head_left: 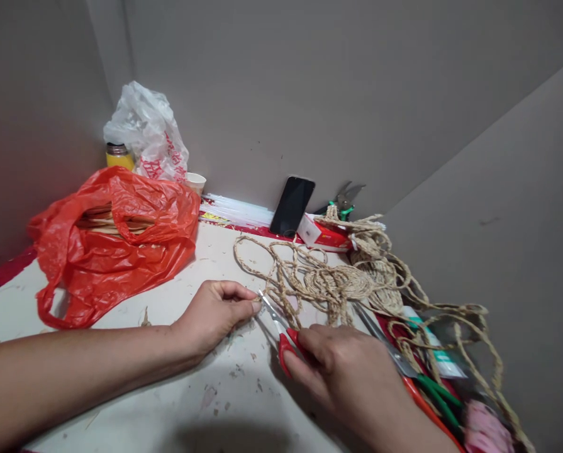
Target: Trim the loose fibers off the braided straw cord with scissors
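Observation:
My right hand (342,362) grips a pair of scissors (274,316) by its red handles, with the blades pointing away and to the left. Pinched between the thumb and forefinger of my left hand (217,311) is the end of a braided straw rope (284,283), mostly covered by the fingers. The scissor tips are right beside those fingertips, at the rope; whether they touch it I cannot tell. Beyond both hands the rope lies in loose loops and a flat coil (342,280).
A red plastic bag (163,264) holding brown strips sits at left, near a white plastic bag (144,119), yellow jar (119,157) and paper cup (196,181). A phone (292,206) leans against the wall near pruning shears (347,200). Green-handled scissors (434,393) lie at right; scraps dot the white tabletop (182,402).

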Demonstrator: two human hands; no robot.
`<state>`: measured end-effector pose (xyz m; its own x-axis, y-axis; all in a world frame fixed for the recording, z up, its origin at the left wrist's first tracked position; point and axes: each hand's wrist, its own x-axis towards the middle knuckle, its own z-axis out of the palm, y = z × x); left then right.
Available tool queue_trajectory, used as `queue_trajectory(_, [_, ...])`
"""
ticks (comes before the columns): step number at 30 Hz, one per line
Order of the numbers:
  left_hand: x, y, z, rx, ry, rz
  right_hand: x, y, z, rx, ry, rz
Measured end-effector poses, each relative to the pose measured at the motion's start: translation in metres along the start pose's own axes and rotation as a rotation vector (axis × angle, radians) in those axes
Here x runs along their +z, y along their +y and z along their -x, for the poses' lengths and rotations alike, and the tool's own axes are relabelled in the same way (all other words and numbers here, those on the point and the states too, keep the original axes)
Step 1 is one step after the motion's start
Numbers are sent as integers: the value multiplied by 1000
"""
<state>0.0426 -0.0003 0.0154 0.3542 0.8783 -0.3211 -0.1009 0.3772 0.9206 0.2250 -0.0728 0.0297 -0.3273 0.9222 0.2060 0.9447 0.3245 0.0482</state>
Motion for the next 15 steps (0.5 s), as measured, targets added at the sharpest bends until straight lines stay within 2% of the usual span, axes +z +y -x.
queue_trajectory(5, [0,1,0,15,-3,-12,1,4,1,-7,17,-141])
queue_trajectory(8, [-1,1,-2,55,-20,1,3,6,-2,52,67,-321])
queue_trajectory(10, [-2,1,-3,68,-42,14,4,6,-6,142,66,-548])
queue_trajectory(15, [-4,2,-4,18,-86,12,14,6,-15,447,-75,-1119])
